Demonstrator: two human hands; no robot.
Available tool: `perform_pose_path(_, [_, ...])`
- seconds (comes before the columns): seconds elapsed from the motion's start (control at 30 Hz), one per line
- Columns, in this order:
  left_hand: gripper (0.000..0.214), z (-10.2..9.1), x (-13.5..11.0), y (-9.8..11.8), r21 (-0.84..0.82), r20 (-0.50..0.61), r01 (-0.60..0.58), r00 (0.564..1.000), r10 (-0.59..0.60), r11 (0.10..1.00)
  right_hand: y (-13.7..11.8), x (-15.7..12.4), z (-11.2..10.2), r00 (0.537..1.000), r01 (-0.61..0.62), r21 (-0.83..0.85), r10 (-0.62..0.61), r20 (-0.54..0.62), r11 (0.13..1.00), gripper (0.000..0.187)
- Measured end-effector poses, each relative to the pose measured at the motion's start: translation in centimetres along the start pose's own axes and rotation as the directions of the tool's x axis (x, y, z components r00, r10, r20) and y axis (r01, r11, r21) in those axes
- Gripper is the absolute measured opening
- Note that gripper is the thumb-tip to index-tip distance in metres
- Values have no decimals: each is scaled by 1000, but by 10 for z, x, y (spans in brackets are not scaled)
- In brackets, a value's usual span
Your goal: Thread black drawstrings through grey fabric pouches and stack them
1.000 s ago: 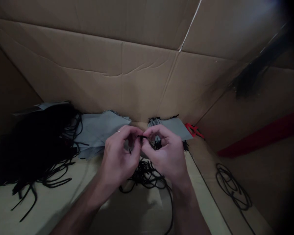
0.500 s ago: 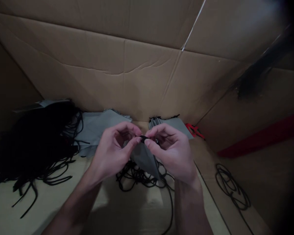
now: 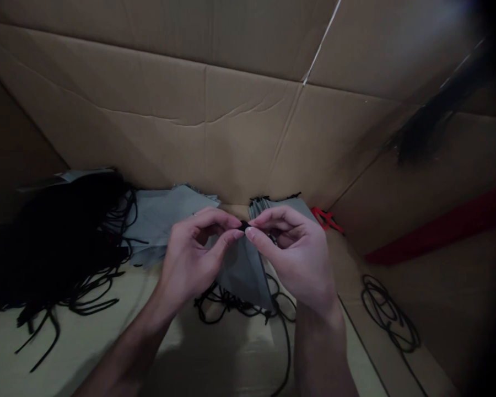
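Note:
Thumb and fingers of my left hand [image 3: 200, 248] pinch one side of a small piece of black cord [image 3: 243, 226]. On its other side my right hand [image 3: 295, 253] pinches it too, the fingertips of both hands nearly meeting. A grey fabric piece [image 3: 246, 270] hangs below the fingers, its pointed lower end downward; how it joins the cord is hidden by the hands. Beneath it a tangle of black cord [image 3: 215, 309] lies on the pale work surface, one strand trailing toward the front edge.
A large heap of black cords [image 3: 62, 248] lies at left, beside stacked grey fabric pieces [image 3: 152, 215]. Behind my right hand is another grey stack [image 3: 293, 207] with red-handled scissors [image 3: 327, 219]. A coiled cord [image 3: 388, 314] lies right. Cardboard walls [image 3: 169, 88] enclose the back and sides.
Both hands' fingertips have drawn closer together on the black cord, so less of it shows. The grey fabric piece hangs slightly lower and more fully in view.

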State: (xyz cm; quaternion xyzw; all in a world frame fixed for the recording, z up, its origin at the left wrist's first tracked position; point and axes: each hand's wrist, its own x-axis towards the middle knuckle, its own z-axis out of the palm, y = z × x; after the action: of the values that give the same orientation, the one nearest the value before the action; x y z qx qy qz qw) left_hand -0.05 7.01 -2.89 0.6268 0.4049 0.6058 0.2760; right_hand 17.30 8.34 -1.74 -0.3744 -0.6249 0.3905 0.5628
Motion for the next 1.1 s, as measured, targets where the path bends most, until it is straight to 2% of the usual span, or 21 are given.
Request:
perform_pose_path(0.27, [7,14,-9,-8,-73,20,77,997,-75,994,-10,-9,7,986,162,-252,-147,76,954,11])
perform_pose_path(0.47, [8,11,-7,-7,-104,41,134,991,-131,985,-8,-11,9,983,182,-268,-175,49,946,10])
perform_pose_path(0.67, [9,9,-8,-1,-60,18,113,994,-112,992,-8,-11,11,983,179,-302,-180,24,937,15])
perform_pose_path(0.97, [7,4,-7,2,-147,36,157,988,-154,977,-4,-12,8,980,189,-293,-198,0,937,12])
perform_pose_path(1.1, [11,6,-8,3,-118,-6,140,990,-141,983,-6,-12,6,977,208,-316,-214,16,926,13])
